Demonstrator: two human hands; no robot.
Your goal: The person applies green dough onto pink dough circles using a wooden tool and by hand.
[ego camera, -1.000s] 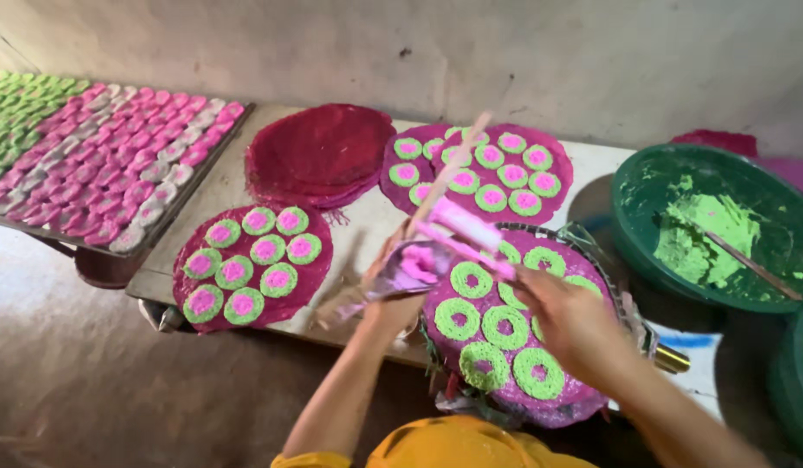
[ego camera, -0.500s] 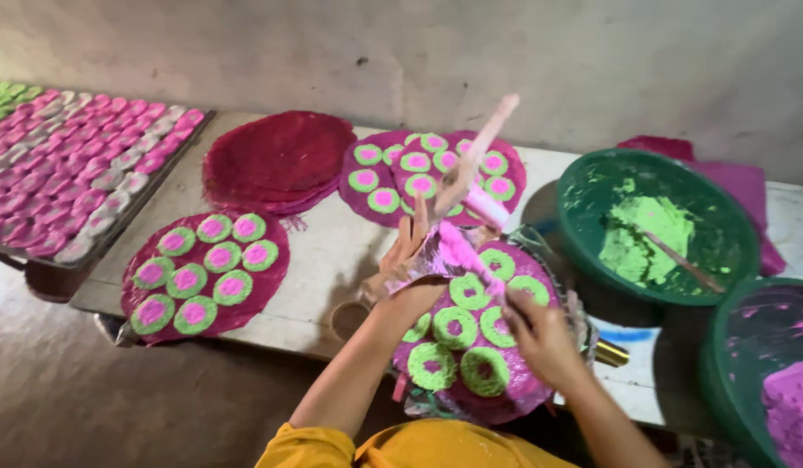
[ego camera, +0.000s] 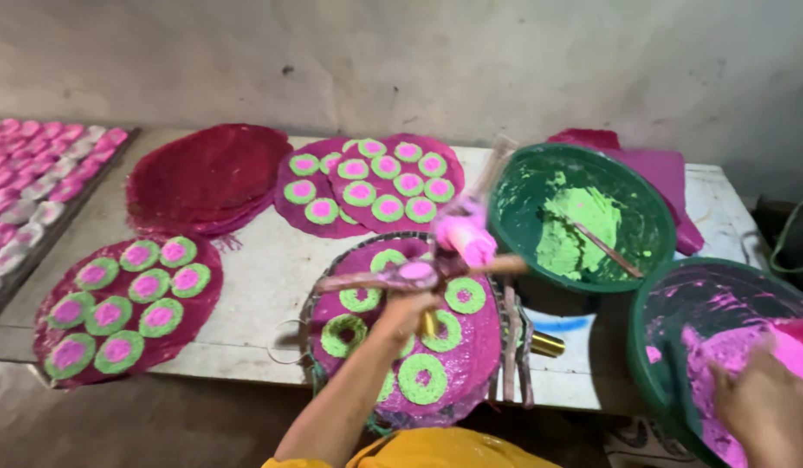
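My left hand (ego camera: 407,314) is closed on a wooden stick tool (ego camera: 393,279) that carries a pink mould (ego camera: 467,240) smeared with pink paste. It hovers over a round magenta mat (ego camera: 481,345) on a wire stand, and several green paste rings (ego camera: 422,378) lie on the mat. My right hand (ego camera: 764,407) is at the lower right, pressed into the pink paste (ego camera: 787,355) inside a dark green bowl (ego camera: 646,316). Whether its fingers grip any paste is not visible.
A second green bowl (ego camera: 509,186) with green paste and a stick stands behind the mat. Mats of green-and-pink discs lie at the left (ego camera: 129,303) and back (ego camera: 375,178), beside a stack of bare red mats (ego camera: 207,173). A tray of pink discs (ego camera: 29,195) sits far left.
My right hand left the ring-covered mat and went right into the pink paste bowl. The view swung right. My left hand still holds the tool over the mat.
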